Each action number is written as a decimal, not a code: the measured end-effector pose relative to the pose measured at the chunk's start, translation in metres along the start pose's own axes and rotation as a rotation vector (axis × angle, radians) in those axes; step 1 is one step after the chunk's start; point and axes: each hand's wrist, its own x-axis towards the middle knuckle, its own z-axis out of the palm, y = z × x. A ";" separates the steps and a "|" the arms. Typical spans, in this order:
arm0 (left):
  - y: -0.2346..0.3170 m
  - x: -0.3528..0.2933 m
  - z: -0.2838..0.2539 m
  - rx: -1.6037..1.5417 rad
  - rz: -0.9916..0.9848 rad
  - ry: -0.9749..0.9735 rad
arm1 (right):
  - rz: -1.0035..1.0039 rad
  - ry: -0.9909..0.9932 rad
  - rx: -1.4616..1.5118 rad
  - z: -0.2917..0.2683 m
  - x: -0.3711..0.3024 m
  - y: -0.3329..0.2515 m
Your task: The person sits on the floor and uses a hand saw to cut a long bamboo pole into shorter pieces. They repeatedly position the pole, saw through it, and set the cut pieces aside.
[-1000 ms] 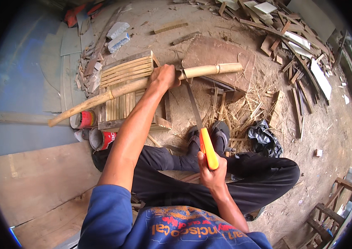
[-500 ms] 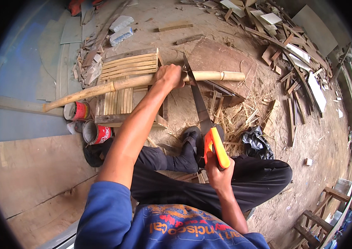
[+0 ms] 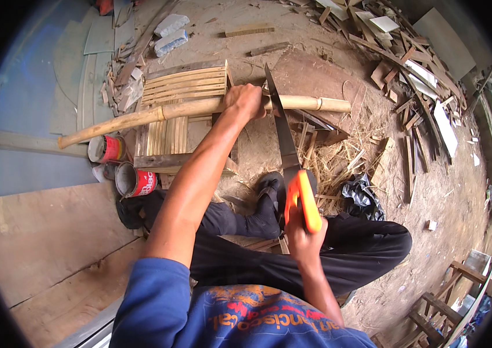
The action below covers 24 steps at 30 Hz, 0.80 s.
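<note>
A long bamboo pole (image 3: 135,120) lies crosswise in front of me, over a slatted bamboo and wood frame (image 3: 185,87). My left hand (image 3: 244,102) is closed around the pole, right of its middle. Just to the right of that hand, the blade of a handsaw (image 3: 285,136) crosses the pole and touches it. My right hand (image 3: 305,235) grips the saw's orange handle, close to my lap. The blade slants away from me, its tip beyond the pole. Whether the teeth have cut into the bamboo is too small to tell.
Two red cans (image 3: 140,181) stand left of the frame. Shavings (image 3: 344,159) and a black plastic bag (image 3: 362,196) lie right of my foot. A pile of wood scraps (image 3: 414,75) fills the far right, and a wooden board (image 3: 54,232) lies at the left.
The pole and my left hand appear slightly farther right and higher in view. The saw's tip shows a little more to the right, with the blade still across the bamboo.
</note>
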 end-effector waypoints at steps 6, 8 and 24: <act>-0.005 0.004 0.006 -0.050 0.009 0.047 | -0.011 -0.017 0.030 0.029 0.068 0.021; -0.005 0.009 0.008 -0.062 0.009 0.016 | -0.032 -0.018 0.023 0.018 0.041 0.020; 0.000 0.004 0.009 0.042 -0.014 0.069 | -0.030 -0.050 -0.169 -0.009 -0.017 0.021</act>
